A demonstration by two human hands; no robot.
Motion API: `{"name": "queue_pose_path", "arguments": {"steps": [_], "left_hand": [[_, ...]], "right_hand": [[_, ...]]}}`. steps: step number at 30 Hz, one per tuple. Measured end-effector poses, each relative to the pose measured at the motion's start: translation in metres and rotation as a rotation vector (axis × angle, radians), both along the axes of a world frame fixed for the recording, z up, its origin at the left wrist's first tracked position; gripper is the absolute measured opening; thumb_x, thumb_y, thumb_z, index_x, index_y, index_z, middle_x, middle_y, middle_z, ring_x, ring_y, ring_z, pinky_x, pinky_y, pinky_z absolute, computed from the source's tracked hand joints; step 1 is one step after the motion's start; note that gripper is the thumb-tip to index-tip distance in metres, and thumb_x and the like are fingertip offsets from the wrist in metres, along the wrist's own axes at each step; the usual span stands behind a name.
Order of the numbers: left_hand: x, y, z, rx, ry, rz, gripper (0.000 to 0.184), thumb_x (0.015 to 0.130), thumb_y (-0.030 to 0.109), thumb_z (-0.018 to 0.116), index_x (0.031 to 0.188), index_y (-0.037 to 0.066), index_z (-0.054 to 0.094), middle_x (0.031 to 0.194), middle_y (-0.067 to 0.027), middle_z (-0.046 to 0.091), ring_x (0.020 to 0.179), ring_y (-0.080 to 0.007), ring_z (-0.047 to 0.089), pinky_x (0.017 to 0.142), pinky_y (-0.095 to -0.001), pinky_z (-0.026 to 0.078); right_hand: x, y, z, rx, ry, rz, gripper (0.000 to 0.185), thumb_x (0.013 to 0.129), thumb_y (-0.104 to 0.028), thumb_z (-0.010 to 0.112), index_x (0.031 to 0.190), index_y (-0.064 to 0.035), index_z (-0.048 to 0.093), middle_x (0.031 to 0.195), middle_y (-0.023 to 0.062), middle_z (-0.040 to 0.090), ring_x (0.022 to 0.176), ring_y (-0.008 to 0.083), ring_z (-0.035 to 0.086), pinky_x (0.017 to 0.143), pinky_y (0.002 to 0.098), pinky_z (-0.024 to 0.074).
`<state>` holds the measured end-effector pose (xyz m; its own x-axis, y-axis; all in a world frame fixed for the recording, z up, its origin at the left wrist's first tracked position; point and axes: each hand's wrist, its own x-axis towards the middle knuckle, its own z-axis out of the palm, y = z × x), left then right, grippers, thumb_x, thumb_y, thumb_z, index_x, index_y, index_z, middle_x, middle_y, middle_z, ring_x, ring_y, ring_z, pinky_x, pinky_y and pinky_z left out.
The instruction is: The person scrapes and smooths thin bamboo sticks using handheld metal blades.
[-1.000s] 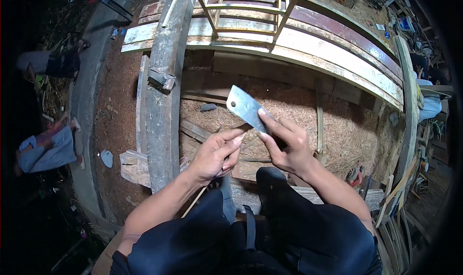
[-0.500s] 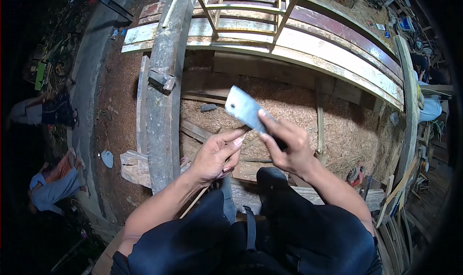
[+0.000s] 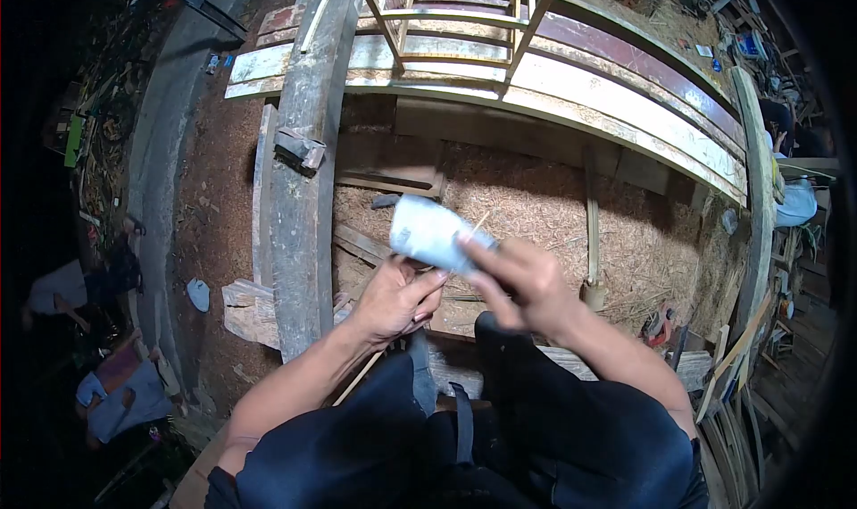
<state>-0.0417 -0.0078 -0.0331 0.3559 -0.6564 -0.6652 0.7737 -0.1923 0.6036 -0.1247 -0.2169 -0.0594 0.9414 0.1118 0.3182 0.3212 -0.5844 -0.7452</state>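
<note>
My right hand (image 3: 528, 287) is closed around the handle end of a cleaver (image 3: 430, 230), a broad pale metal blade smeared by motion. The blade lies above and right of my left hand (image 3: 397, 300), close to its fingertips. My left hand is closed, pinching a thin wooden strip (image 3: 360, 377) that runs down past my leg. Beyond the blade a thin light tip sticks out at the upper right, seemingly of the same strip. The blade and fingers hide the strip's middle part.
A thick wooden beam (image 3: 302, 205) on my left carries a small dark block (image 3: 300, 150). Ahead, a slatted wooden frame (image 3: 455, 56) stands on long planks (image 3: 616, 107). Wood shavings (image 3: 536, 201) cover the ground. People sit at far left.
The cleaver has swung down and left, nearer my left hand, and turned flatter. My right hand has moved slightly left with it. My left hand has barely shifted.
</note>
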Motion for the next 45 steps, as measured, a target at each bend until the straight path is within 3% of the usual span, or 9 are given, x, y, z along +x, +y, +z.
{"name": "queue_pose_path", "arguments": {"steps": [2, 4, 9, 24, 28, 32, 36, 39, 45], "left_hand": [[-0.003, 0.0, 0.003, 0.105, -0.029, 0.063, 0.032, 0.101, 0.007, 0.049, 0.131, 0.001, 0.059, 0.054, 0.002, 0.046, 0.043, -0.0057, 0.039, 0.04, -0.0227, 0.032], [0.0, -0.004, -0.004, 0.066, -0.001, 0.116, 0.014, 0.099, 0.007, 0.051, 0.086, 0.006, 0.054, 0.054, 0.0006, 0.046, 0.042, -0.009, 0.041, 0.04, -0.0245, 0.032], [-0.001, -0.003, 0.001, 0.057, -0.009, 0.094, 0.022, 0.102, 0.012, 0.052, 0.081, 0.005, 0.055, 0.054, 0.0013, 0.046, 0.041, -0.0074, 0.038, 0.039, -0.0243, 0.03], [-0.003, 0.001, -0.003, 0.012, -0.025, 0.049, 0.019, 0.106, 0.019, 0.053, 0.107, 0.004, 0.064, 0.054, 0.0053, 0.042, 0.041, -0.0046, 0.034, 0.041, -0.0219, 0.029], [0.002, -0.007, 0.002, 0.009, 0.034, 0.085, 0.019, 0.106, 0.019, 0.053, 0.1, 0.003, 0.059, 0.052, 0.0012, 0.043, 0.036, -0.0064, 0.034, 0.035, -0.0225, 0.028], [-0.005, 0.001, -0.004, 0.136, -0.054, 0.016, 0.04, 0.107, 0.018, 0.051, 0.144, 0.002, 0.052, 0.056, 0.0054, 0.042, 0.045, -0.0029, 0.036, 0.042, -0.0212, 0.03], [0.0, -0.002, 0.001, -0.026, 0.017, 0.051, 0.023, 0.106, 0.02, 0.054, 0.115, 0.001, 0.063, 0.053, 0.0036, 0.044, 0.04, -0.0036, 0.035, 0.038, -0.0208, 0.03], [-0.004, 0.006, -0.008, 0.069, -0.014, 0.084, 0.028, 0.105, 0.021, 0.056, 0.122, 0.0, 0.062, 0.053, 0.004, 0.045, 0.039, -0.0035, 0.036, 0.037, -0.0206, 0.03], [-0.003, 0.003, -0.007, 0.015, 0.014, 0.105, 0.028, 0.104, 0.019, 0.056, 0.125, 0.001, 0.06, 0.053, 0.002, 0.046, 0.038, -0.0043, 0.036, 0.036, -0.021, 0.03]], "right_hand": [[-0.003, 0.007, 0.01, 0.003, 0.068, 0.067, 0.051, 0.085, -0.013, 0.076, 0.135, -0.008, 0.064, 0.068, 0.0099, 0.053, 0.055, 0.0235, 0.055, 0.049, 0.0384, 0.0471], [0.0, 0.002, 0.005, -0.018, 0.109, 0.006, 0.055, 0.086, -0.015, 0.076, 0.139, -0.0137, 0.062, 0.066, 0.009, 0.049, 0.055, 0.0238, 0.053, 0.05, 0.039, 0.0464], [0.002, 0.005, 0.009, -0.028, 0.02, -0.003, 0.056, 0.084, -0.013, 0.077, 0.138, -0.0123, 0.063, 0.066, 0.0094, 0.049, 0.054, 0.0246, 0.051, 0.05, 0.0402, 0.0447], [0.003, 0.002, 0.005, -0.093, 0.004, -0.001, 0.056, 0.084, -0.013, 0.077, 0.138, -0.0094, 0.061, 0.066, 0.0093, 0.05, 0.054, 0.0237, 0.053, 0.05, 0.0384, 0.0465], [0.011, -0.001, -0.013, 0.028, 0.003, -0.231, 0.049, 0.085, -0.014, 0.076, 0.133, -0.008, 0.066, 0.065, 0.0076, 0.05, 0.053, 0.021, 0.053, 0.048, 0.0377, 0.0465], [0.001, 0.005, 0.009, -0.041, 0.036, 0.024, 0.048, 0.085, -0.012, 0.075, 0.132, -0.0052, 0.066, 0.066, 0.0114, 0.057, 0.054, 0.0223, 0.056, 0.048, 0.0383, 0.0468], [0.012, -0.002, -0.01, 0.045, 0.011, -0.232, 0.051, 0.083, -0.007, 0.077, 0.133, -0.0021, 0.065, 0.066, 0.0091, 0.051, 0.054, 0.021, 0.05, 0.051, 0.0374, 0.0428], [0.002, 0.008, 0.005, -0.021, 0.032, -0.006, 0.05, 0.085, -0.014, 0.077, 0.133, -0.0042, 0.065, 0.067, 0.0099, 0.056, 0.056, 0.0225, 0.057, 0.051, 0.039, 0.0488], [0.007, 0.001, -0.002, 0.018, 0.037, -0.059, 0.051, 0.084, -0.009, 0.076, 0.134, -0.0042, 0.064, 0.067, 0.012, 0.058, 0.055, 0.0242, 0.056, 0.051, 0.039, 0.0486]]}}
